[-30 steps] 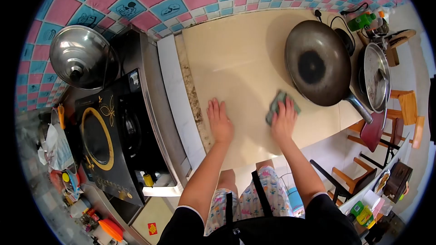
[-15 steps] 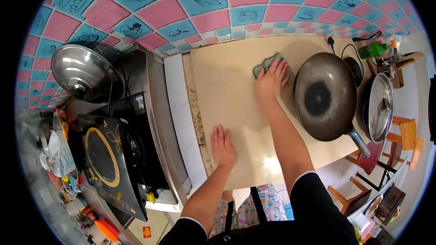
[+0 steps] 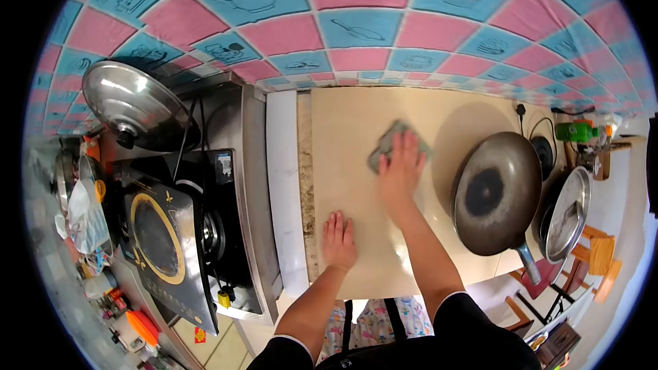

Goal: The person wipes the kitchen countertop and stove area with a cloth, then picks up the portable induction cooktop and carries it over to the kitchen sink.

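Note:
My right hand (image 3: 400, 170) lies on a grey-green cloth (image 3: 385, 142) on the beige countertop (image 3: 370, 240). Its fingers are stretched out flat over the cloth, which shows around them and looks slightly blurred. Lower and to the left, my left hand (image 3: 339, 241) rests palm down on the countertop near its left edge, fingers extended and holding nothing. To the right of my right hand sits a dark wok (image 3: 504, 195), apart from it, with its handle pointing toward the lower right.
On the left stands a gas stove (image 3: 236, 253) with a black-and-gold cooktop panel (image 3: 157, 240) leaning on it and a steel lid (image 3: 133, 103) behind. At right are a steel pan lid (image 3: 570, 216) and a green bottle (image 3: 574, 131). A tiled wall (image 3: 360, 27) runs along the back.
My right hand has moved left with the cloth across the countertop, away from the wok. My left hand stays on the countertop. The view has tilted up, showing more wall.

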The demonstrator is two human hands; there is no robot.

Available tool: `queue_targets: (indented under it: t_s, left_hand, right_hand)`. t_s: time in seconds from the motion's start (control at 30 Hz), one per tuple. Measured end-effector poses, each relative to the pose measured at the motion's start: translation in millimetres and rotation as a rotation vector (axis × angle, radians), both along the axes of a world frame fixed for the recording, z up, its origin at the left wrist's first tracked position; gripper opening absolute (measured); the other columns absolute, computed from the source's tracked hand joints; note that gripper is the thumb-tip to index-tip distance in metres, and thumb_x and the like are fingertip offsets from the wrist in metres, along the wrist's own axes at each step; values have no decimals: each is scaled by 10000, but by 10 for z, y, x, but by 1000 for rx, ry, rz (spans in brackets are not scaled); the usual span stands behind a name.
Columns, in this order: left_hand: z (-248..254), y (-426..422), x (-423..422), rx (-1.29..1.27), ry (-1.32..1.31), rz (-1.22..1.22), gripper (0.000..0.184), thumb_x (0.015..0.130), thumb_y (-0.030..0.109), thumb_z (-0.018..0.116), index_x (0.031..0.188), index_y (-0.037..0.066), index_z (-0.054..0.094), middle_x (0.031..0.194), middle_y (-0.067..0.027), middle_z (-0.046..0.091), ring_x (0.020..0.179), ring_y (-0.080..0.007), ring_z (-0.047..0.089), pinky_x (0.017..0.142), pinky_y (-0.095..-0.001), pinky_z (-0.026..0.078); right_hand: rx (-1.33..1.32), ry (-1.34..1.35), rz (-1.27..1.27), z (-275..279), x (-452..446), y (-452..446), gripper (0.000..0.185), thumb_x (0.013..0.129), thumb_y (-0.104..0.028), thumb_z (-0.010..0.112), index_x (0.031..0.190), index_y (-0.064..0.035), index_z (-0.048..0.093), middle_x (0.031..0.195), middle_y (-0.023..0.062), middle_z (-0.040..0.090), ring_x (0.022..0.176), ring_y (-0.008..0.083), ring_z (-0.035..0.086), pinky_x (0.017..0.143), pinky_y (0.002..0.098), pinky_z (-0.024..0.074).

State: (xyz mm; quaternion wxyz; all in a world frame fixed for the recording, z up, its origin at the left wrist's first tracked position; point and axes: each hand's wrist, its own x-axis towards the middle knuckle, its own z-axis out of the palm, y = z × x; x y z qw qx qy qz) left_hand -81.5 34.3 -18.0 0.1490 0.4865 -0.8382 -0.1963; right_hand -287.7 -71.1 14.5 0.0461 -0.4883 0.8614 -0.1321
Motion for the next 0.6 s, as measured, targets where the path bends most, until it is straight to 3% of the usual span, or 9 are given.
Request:
queue_targets:
  t_s: [0.03,0.1,0.13,0.17,0.23,0.4,0.6]
  left_hand:
    - [11,15,2,22,2,-10,525,698,-9,531,1221,24,494,1407,-228,353,1308,-415,324,1064,-549,281]
    - [22,38,2,36,-2,-1,528,698,-3,534,1224,29,494,1407,-227,352,1308,-417,323,1064,-550,281]
    - [17,19,-3,42,-1,-8,532,699,2,537,1228,35,493,1407,-227,351,1308,-418,321,1065,-551,281]
    - [24,11,6,42,-6,8,532,699,2,537,1228,35,493,1407,-227,351,1308,-418,321,1065,-551,281]
    - [40,25,-9,28,34,7,543,699,10,540,1238,40,483,1409,-217,350,1312,-408,321,1072,-546,276]
    - [30,4,4,19,13,5,538,716,11,534,1249,46,471,1413,-202,351,1316,-389,325,1079,-535,269]
    - [45,8,-10,18,28,14,509,738,8,525,1243,56,476,1413,-192,357,1312,-384,334,1080,-528,271]
  right_hand:
    - [3,-4,17,-31,27,-92,634,847,-287,566,1400,-78,335,1483,116,280,1384,271,219,1090,543,154]
    - [8,48,-227,-65,117,-415,624,873,-314,526,1406,-60,325,1497,147,248,1395,311,184,1096,532,138]
    - [2,20,-53,-129,180,-545,631,873,-321,527,1409,-63,316,1496,135,252,1399,298,174,1097,529,143]
    - [1,14,-38,-122,312,-691,631,873,-321,527,1409,-63,316,1496,135,252,1399,298,174,1097,529,143]
    - [-77,-79,378,-87,535,-961,590,851,-263,566,1368,-54,374,1469,125,299,1375,274,238,1091,510,180]
    - [-178,-127,526,-180,560,-1433,514,850,-204,558,1331,-76,431,1445,100,345,1347,247,290,1086,477,211]
    - [-211,-192,670,-251,525,-865,417,831,-108,547,1247,-91,520,1375,78,441,1285,239,386,1063,457,267]
